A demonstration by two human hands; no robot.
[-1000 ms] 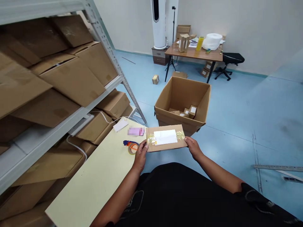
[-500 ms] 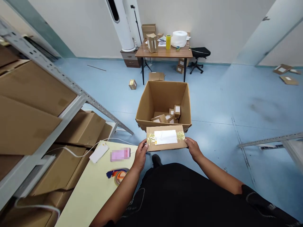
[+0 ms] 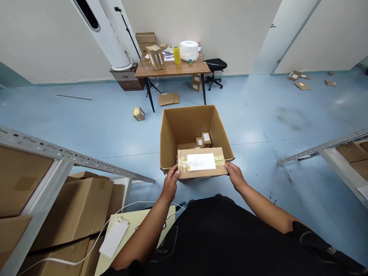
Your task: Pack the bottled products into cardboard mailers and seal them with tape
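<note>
The flat parcel, a brown cardboard packet with a white label on top and clear yellowish tape across both ends of the label, is held level between the person's two hands, right at the near rim of the open carton. In the head view it hangs over that near wall, hiding part of it, and its far edge reaches over the carton's inside. The left hand grips the parcel's left end, thumb on top near the tape and fingers closed underneath. The right hand clamps the right end in the same way, thumb on the upper face and the other fingers tucked below out of sight.

The open carton stands on the blue floor straight ahead of the person, flaps up, with a few small labelled boxes lying at its bottom near the far wall. Beyond the carton stands a wooden desk carrying a roll of white wrap, a yellow tape roll and some folded cardboard. A black office chair sits just right of the desk. Left of the carton a small taped box lies alone on the floor. Nearer than the carton, on the left, a grey metal shelf frame holds stacked flat cardboard.
</note>
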